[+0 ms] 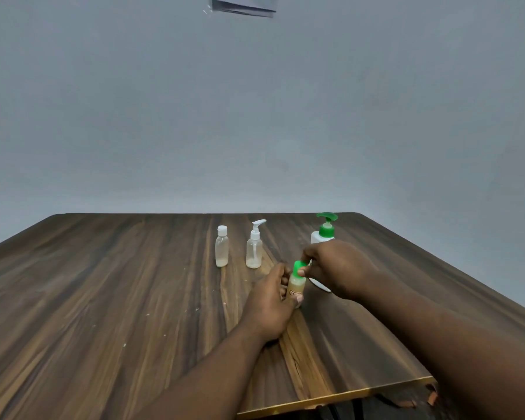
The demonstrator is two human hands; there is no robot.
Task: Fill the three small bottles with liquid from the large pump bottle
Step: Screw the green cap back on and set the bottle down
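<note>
Four bottles on a wooden worktop (134,298), read left to right and placed relative to the large pump bottle (324,233). This bottle stands upright at the far right. It is white and opaque, so its level cannot be told.

Well to its left stands the white-capped bottle (222,247), upright and closed, with only a shallow layer of pale liquid at its base. Between that bottle and the large pump bottle stands the small pump bottle (254,248), upright with its pump head fitted and a similarly shallow pale layer.

Nearer the viewer, just in front and left of the large pump bottle, the left hand (269,301) has its fingers curled round the body of the green-capped bottle (295,286). This bottle's long axis is close to upright, and tan liquid fills most of its height. Its base is hidden.

The right hand (340,268) covers the middle of the large pump bottle and pinches the green cap (298,266) between thumb and fingers.

Key relation: the cap sits on the bottle's axis, right at the right hand's fingers. The coming move is probably a twist about that axis, though tightening or loosening cannot be told. Judged by level, this bottle looks filled and the other two do not.
</note>
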